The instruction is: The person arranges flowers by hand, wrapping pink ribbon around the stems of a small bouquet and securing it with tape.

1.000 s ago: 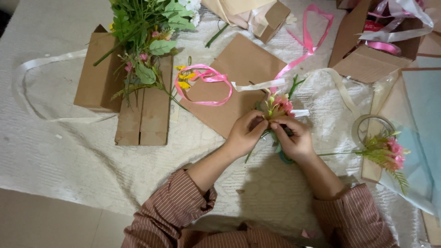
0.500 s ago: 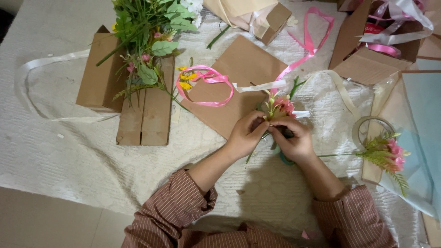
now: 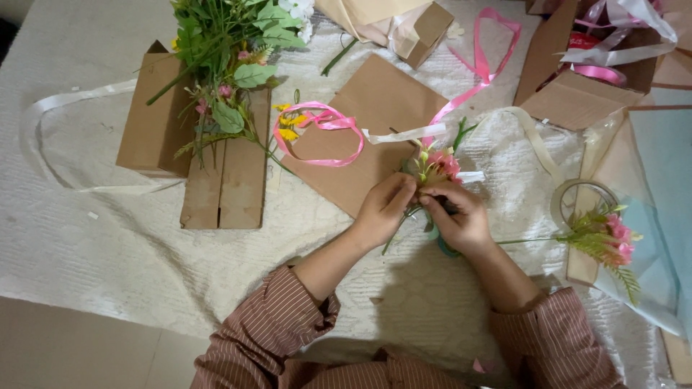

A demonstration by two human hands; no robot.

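Head view, left hand [image 3: 382, 210], right hand [image 3: 455, 216] pinching small pink flower sprig [image 3: 435, 167], brown paper sheet [image 3: 364, 133]

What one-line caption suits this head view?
Both hands, left and right, hold a small pink posy above brown paper.

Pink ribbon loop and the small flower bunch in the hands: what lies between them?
In the head view, only bare brown kraft paper lies between the pink ribbon loop and the flower bunch, crossed by a white ribbon strip near its upper edge.
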